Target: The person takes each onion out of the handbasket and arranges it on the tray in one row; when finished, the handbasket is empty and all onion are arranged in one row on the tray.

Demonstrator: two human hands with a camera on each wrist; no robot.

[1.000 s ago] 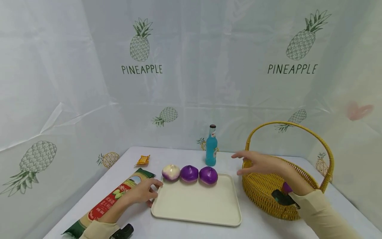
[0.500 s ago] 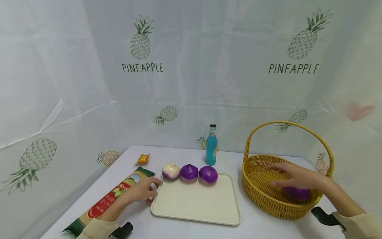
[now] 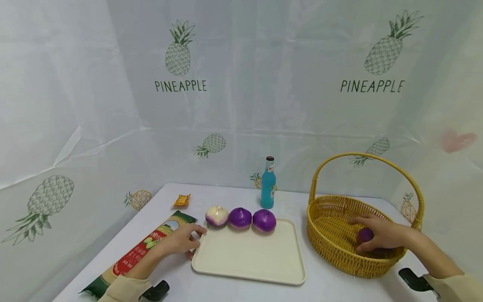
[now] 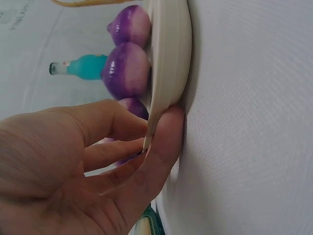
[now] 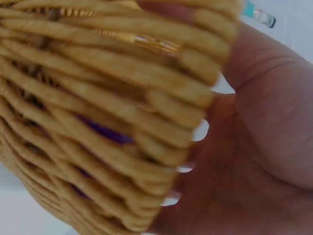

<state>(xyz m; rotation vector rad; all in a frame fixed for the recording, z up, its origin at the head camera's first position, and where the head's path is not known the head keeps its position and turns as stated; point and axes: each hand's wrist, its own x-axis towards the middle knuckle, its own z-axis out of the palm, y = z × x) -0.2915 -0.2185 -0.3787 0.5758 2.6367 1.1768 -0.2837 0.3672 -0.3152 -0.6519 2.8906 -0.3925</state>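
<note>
In the head view my left hand (image 3: 183,241) is at the left rim of a cream tray (image 3: 250,262). The left wrist view shows the tray's rim (image 4: 168,63) pinched between thumb and fingers. Along the tray's back edge sit two purple onions (image 3: 240,218) and a paler one, white on top (image 3: 216,216). My right hand (image 3: 383,233) reaches into a yellow wicker basket (image 3: 332,247), its thumb and fingers curled round a purple onion (image 3: 365,235) inside. In the right wrist view the basket wall (image 5: 112,98) hides the fingertips and most of that onion.
A blue bottle (image 3: 268,188) stands behind the tray. A long olive-labelled packet (image 3: 139,253) lies beneath my left forearm, with a small orange packet (image 3: 182,200) beyond it. The basket's tall handle (image 3: 366,157) arches over the opening. A pineapple-print sheet (image 3: 264,84) hangs behind.
My right hand has moved right from the basket's left rim, gone down inside it and closed round the onion there. The left hand keeps its place at the tray.
</note>
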